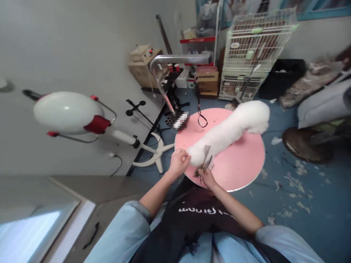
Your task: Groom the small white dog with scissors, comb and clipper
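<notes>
A white fluffy dog (227, 129), real or a model I cannot tell, stretches diagonally across the round pink grooming table (241, 166). At its near left end, my left hand (179, 161) pinches the edge of the white fur between thumb and fingers. My right hand (207, 178) is closed around a pair of scissors (208, 161), whose dark blades point up beside that same end. Small dark tufts lie close to my right hand at the table's near edge.
A metal grooming arm (178, 59) with a hanging black loop (202, 120) rises at the table's far left. A white stand dryer (68, 112) stands at left. Wire cages (256, 44) and cardboard boxes (207, 82) are behind. Fur clumps (297, 182) litter the blue floor.
</notes>
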Tool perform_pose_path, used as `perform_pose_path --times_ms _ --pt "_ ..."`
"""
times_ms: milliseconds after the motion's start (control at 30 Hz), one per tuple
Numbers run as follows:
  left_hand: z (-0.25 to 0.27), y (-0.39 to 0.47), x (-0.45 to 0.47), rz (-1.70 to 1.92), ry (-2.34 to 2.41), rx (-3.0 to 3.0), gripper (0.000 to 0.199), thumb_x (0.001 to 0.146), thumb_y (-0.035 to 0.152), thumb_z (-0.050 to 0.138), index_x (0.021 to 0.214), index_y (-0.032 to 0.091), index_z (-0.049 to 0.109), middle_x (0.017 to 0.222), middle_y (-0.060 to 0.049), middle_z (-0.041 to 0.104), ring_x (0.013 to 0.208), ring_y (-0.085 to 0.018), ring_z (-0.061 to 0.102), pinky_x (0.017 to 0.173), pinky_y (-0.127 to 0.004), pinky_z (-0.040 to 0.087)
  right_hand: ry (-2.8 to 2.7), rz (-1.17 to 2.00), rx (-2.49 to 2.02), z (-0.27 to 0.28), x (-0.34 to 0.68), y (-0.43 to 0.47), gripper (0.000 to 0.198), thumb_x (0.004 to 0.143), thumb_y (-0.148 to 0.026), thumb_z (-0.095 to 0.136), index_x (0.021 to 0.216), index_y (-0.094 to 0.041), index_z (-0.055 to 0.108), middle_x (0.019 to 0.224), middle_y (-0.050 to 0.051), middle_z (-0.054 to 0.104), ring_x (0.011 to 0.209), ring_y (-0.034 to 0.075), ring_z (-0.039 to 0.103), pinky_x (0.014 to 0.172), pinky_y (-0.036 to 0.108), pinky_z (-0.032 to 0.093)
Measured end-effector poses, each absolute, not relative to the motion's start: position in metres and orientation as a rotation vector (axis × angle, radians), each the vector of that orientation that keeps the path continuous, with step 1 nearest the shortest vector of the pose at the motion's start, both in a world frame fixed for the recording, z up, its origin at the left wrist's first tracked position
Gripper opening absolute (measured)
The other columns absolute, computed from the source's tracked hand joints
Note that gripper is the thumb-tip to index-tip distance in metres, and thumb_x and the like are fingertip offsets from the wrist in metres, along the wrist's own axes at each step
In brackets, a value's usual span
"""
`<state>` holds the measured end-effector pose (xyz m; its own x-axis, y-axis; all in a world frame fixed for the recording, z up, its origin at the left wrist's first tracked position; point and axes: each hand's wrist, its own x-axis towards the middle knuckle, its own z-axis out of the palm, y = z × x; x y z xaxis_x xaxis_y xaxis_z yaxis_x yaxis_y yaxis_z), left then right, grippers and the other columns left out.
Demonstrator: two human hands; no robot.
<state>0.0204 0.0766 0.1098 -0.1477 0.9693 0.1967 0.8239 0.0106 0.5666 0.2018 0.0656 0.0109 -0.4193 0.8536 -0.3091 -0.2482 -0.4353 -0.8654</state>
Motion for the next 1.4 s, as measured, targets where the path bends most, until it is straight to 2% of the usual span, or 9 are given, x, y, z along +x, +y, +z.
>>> perform_pose_path --times_ms 133,233,333,500,633,833,1067,1267,1400 --pt "0.124 0.111 -0.003 0.644 1.736 2.093 0.017 0.083 0.021 0.056 0.066 0.019 0.058 0.080 -0.006 0.064 0.084 -0.020 0.059 0.083 -0.033 0.043 -0.847 1.892 -1.038 0.010 0.191 0.043 0.034 0.073 -0.052 0.074 0.078 -0.022 0.059 0.070 0.001 0.067 0.063 0.016 0.060 0.059 0.029 0.048" --pt "0.136 0.141 -0.009 0.498 1.413 2.264 0.017 0.083 0.019 0.055 0.067 0.018 0.061 0.078 -0.006 0.064 0.081 -0.019 0.058 0.083 -0.032 0.043 -0.542 1.596 -1.182 0.005 0.168 0.033 0.039 0.066 -0.053 0.079 0.077 -0.022 0.057 0.068 0.001 0.068 0.064 0.017 0.062 0.058 0.029 0.049" --pt "0.152 0.169 -0.001 0.296 1.106 2.449 0.015 0.081 0.020 0.056 0.070 0.016 0.066 0.080 -0.008 0.065 0.080 -0.019 0.059 0.083 -0.032 0.044 -0.277 1.410 -1.212 0.009 0.119 0.040 0.045 0.057 -0.053 0.083 0.071 -0.022 0.052 0.058 -0.001 0.063 0.052 0.016 0.057 0.049 0.028 0.046" --pt "0.172 0.209 0.033 -0.037 0.917 2.592 0.018 0.078 0.017 0.053 0.072 0.012 0.070 0.082 -0.008 0.067 0.073 -0.017 0.057 0.072 -0.028 0.044 -0.145 1.197 -0.996 0.024 0.066 0.041 0.045 0.057 -0.050 0.084 0.076 -0.023 0.053 0.069 0.000 0.069 0.066 0.018 0.066 0.065 0.032 0.054" --pt "0.177 0.225 0.059 -0.166 0.832 2.609 0.019 0.078 0.018 0.053 0.069 0.012 0.068 0.071 -0.005 0.064 0.062 -0.013 0.051 0.060 -0.025 0.038 0.022 1.061 -0.925 0.022 0.053 0.047 0.041 0.061 -0.046 0.084 0.077 -0.022 0.054 0.066 -0.001 0.067 0.061 0.016 0.064 0.057 0.028 0.050" --pt "0.173 0.224 0.072 -0.184 0.809 2.570 0.018 0.076 0.018 0.054 0.061 0.013 0.061 0.056 0.001 0.052 0.053 -0.011 0.044 0.052 -0.024 0.032 -0.015 1.080 -0.787 0.031 0.023 0.084 0.039 0.063 -0.043 0.084 0.076 -0.021 0.054 0.067 0.000 0.066 0.058 0.015 0.062 0.058 0.030 0.052" --pt "0.163 0.224 0.063 -0.095 0.815 2.496 0.018 0.074 0.016 0.052 0.057 0.014 0.057 0.056 0.001 0.052 0.056 -0.011 0.046 0.055 -0.023 0.034 0.017 1.022 -0.787 0.010 0.019 0.003 0.039 0.065 -0.048 0.083 0.078 -0.024 0.055 0.065 -0.002 0.063 0.059 0.016 0.061 0.056 0.030 0.050" --pt "0.165 0.223 0.067 -0.125 0.750 2.494 0.018 0.074 0.017 0.054 0.056 0.016 0.054 0.054 0.001 0.050 0.054 -0.011 0.045 0.053 -0.025 0.032 0.054 0.999 -0.879 0.028 0.017 0.065 0.042 0.060 -0.050 0.082 0.072 -0.022 0.053 0.065 0.001 0.064 0.060 0.017 0.062 0.053 0.028 0.049" --pt "0.165 0.227 0.067 -0.113 0.762 2.516 0.019 0.073 0.018 0.053 0.054 0.017 0.052 0.054 0.001 0.049 0.054 -0.011 0.044 0.054 -0.025 0.032 -0.204 0.924 -1.058 0.036 0.021 0.048 0.034 0.072 -0.052 0.072 0.075 -0.023 0.055 0.063 -0.001 0.060 0.054 0.016 0.055 0.054 0.030 0.047"
